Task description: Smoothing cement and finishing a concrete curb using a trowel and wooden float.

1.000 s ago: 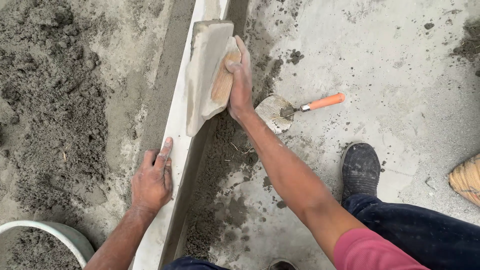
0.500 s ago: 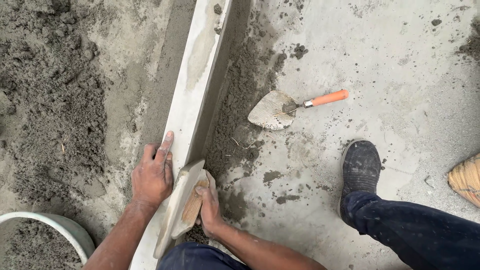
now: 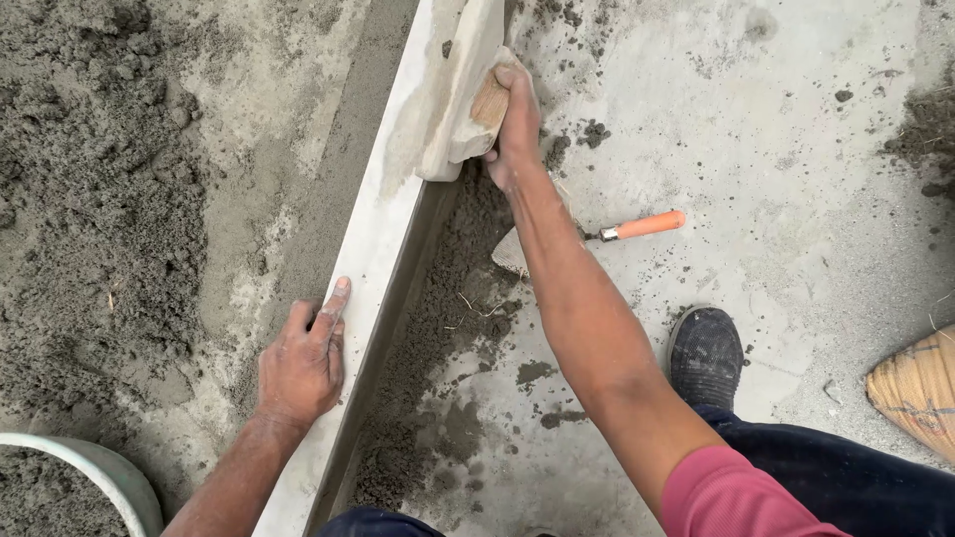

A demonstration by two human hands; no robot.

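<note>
Far left: loose sand pile (image 3: 90,199); rim of a pale bucket (image 3: 95,467) at the bottom corner. Left hand (image 3: 303,363) lies flat, fingers spread, gripping nothing, index finger on the top of the pale straightedge beam (image 3: 383,239). Beam runs diagonally from bottom centre to top. Right hand (image 3: 512,124) clenched on the wooden handle of a plastering float (image 3: 453,89), blade pressed against the beam's upper stretch. Orange-handled trowel (image 3: 637,227) on the concrete floor (image 3: 796,149), partly hidden behind the right forearm. Black shoe (image 3: 706,353) below it.
</note>
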